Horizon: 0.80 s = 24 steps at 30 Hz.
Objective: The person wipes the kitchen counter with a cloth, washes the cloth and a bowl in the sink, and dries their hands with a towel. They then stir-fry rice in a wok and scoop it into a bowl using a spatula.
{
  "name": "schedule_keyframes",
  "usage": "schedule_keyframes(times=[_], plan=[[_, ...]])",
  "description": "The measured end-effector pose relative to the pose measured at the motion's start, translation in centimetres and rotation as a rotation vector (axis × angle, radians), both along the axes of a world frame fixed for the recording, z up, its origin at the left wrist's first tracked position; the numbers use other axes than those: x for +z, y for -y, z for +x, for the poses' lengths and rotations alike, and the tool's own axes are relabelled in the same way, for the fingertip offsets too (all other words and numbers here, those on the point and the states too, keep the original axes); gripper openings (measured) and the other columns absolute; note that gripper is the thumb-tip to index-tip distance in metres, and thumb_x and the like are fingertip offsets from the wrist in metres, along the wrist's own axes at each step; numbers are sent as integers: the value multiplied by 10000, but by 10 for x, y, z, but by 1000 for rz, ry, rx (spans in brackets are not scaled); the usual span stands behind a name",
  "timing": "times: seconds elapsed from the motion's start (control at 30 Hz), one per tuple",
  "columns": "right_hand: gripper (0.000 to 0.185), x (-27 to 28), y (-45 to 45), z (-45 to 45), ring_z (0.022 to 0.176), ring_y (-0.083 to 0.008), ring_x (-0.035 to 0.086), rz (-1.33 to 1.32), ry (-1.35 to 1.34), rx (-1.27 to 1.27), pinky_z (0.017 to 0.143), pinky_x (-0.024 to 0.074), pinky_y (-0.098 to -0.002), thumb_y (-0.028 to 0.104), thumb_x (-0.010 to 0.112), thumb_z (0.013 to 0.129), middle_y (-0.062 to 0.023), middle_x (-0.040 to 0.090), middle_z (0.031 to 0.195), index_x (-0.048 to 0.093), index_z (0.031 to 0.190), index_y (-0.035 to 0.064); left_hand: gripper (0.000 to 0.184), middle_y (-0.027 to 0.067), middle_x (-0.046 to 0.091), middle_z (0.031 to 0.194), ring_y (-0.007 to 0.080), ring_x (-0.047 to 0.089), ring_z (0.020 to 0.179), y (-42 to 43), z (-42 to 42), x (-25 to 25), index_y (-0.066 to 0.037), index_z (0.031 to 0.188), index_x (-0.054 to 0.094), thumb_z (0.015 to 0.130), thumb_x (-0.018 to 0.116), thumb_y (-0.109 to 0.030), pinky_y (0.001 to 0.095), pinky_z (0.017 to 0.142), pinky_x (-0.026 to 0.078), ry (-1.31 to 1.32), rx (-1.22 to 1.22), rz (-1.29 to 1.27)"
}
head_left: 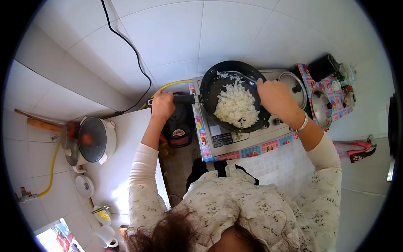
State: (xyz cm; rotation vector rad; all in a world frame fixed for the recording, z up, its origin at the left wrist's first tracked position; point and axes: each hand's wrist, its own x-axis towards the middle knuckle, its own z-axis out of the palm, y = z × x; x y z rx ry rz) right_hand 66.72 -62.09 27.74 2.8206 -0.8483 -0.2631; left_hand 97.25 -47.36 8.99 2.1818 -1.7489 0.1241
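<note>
A black pan (214, 85) sits on the stove (222, 149) with a heap of white rice (237, 105) in it. My left hand (163, 104) is wrapped round the pan's black handle (184, 99). Above the pan's right side, my right hand (275, 95) is closed on the end of a metal utensil (244, 76), whose far end lies among rice grains near the pan's back wall. A bracelet circles my right wrist.
Metal lids (321, 108) lie right of the pan. A black container (323, 67) stands at the back right. On the left counter (121, 147) are a lidded cooker (93, 140), a white lid (84, 186) and a bowl of yellow food (103, 215). A black cable hangs along the wall.
</note>
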Motion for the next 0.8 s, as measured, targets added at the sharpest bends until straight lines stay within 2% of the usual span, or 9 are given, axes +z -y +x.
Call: schedule_keyframes(times=[0.07,0.17,0.27,0.37,0.47,0.57,0.67,0.77,0.8], plan=[[350,-2,-13,-9,610,-328,609,-7,11,110,605,495,-426,68,568,727,-156,593,625,561,1069,-4,54,155,595,731,322,566,807,1,-1,1,-36,637,545,598,552,1,377,834,433,-1,8,-6],[348,17,-15,-22,594,-319,600,2,-67,121,579,486,-423,69,560,743,-143,586,607,558,1087,13,61,155,599,747,323,565,814,2,-1,2,-36,648,548,601,551,2,377,843,431,7,13,24],[360,33,-4,-28,633,-307,607,-8,-69,-25,560,473,-416,57,566,733,-152,600,666,560,1092,34,65,155,599,749,328,564,818,2,1,-2,-38,650,548,600,550,4,383,828,437,23,-4,-22],[217,18,5,-18,653,-333,618,-164,143,17,576,485,-424,48,538,755,-160,596,639,578,964,10,67,156,597,742,333,564,822,0,-3,8,-36,648,549,597,553,7,386,813,442,7,1,-4],[366,-1,16,-10,653,-305,609,-144,7,105,571,462,-419,55,578,734,-148,602,666,562,1099,49,71,130,597,727,282,585,786,1,-2,5,-51,675,586,608,595,-31,352,839,431,60,2,-9],[297,26,6,-11,665,-314,613,25,-112,137,600,474,-423,76,585,735,-159,611,677,610,1028,35,79,128,597,732,279,584,792,0,-1,-1,-48,679,585,604,599,-29,350,847,425,89,-5,-23],[196,60,26,-20,695,-331,622,31,-70,-2,636,490,-413,101,593,737,-171,625,706,657,909,32,82,127,599,737,277,584,803,0,-6,12,-45,681,584,602,593,-23,348,858,418,18,39,52],[130,52,74,-30,700,-353,623,-178,-7,37,664,496,-439,123,579,700,-184,625,709,655,752,32,83,125,600,745,273,582,821,1,-3,5,-44,683,585,607,579,-12,346,866,413,26,21,52],[125,45,81,-24,699,-355,623,-204,-87,16,661,498,-436,118,576,693,-187,625,710,655,732,29,82,133,596,743,291,572,819,2,-3,5,-40,673,572,600,567,-1,362,842,422,18,16,29]])
